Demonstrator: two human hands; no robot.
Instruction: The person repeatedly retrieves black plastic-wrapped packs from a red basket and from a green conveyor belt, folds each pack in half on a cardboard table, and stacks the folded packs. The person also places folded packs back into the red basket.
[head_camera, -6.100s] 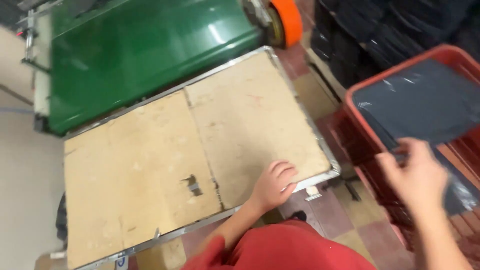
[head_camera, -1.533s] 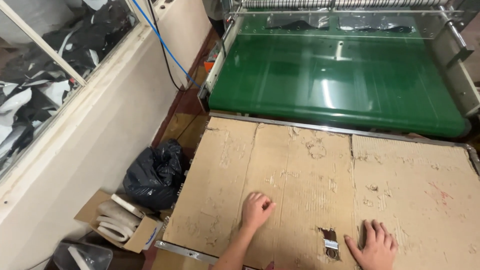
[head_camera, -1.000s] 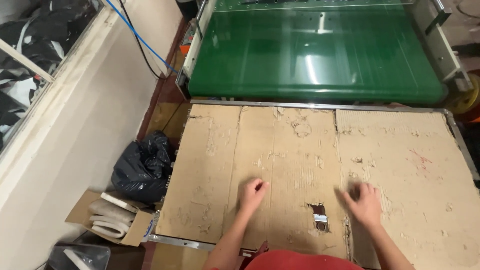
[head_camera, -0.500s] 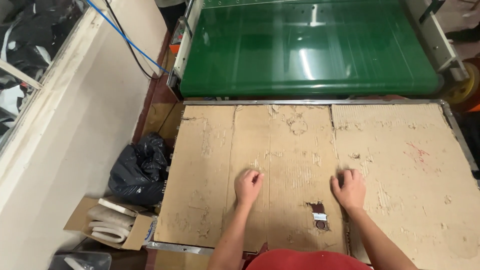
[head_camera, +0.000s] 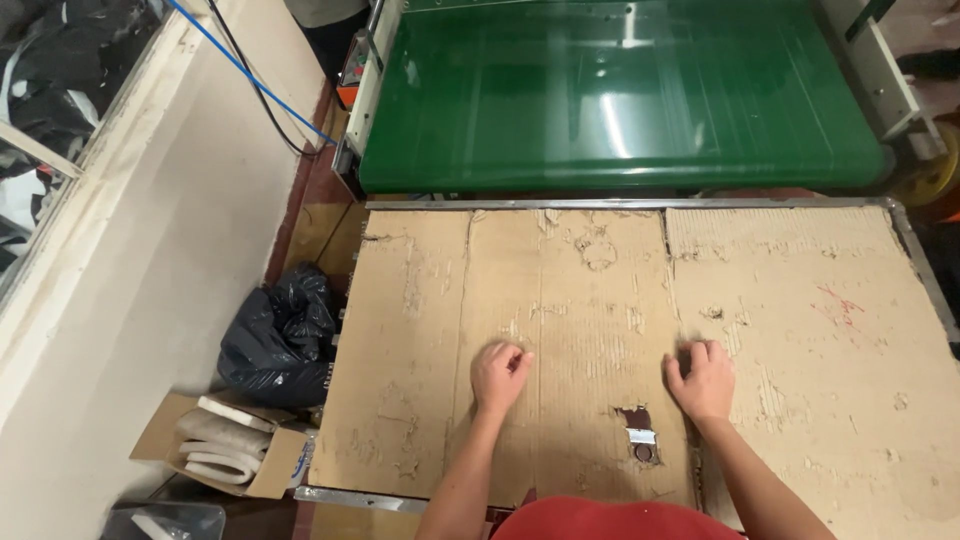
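Both hands are resting curled, gripping nothing: left hand (head_camera: 499, 373) and right hand (head_camera: 703, 376) are pressing the worn cardboard sheet (head_camera: 560, 330) lying on the desk (head_camera: 620, 203). Risk: torn hole (head_camera: 637, 440) is snagging, or loose panels are sliding apart.

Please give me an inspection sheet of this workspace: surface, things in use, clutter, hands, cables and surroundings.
Surface: worn cardboard sheets cover a metal-framed table; a hole shows through near the front edge.
Things in use: nothing held; only the cardboard is touched.
Clutter: black plastic bag and an open box of pale pieces on the floor beside the table.
Hands: left hand and right hand rest on the cardboard, fingers curled.
Cables: blue cable and black cable run down the wall.
Surroundings: green conveyor belt behind the table.
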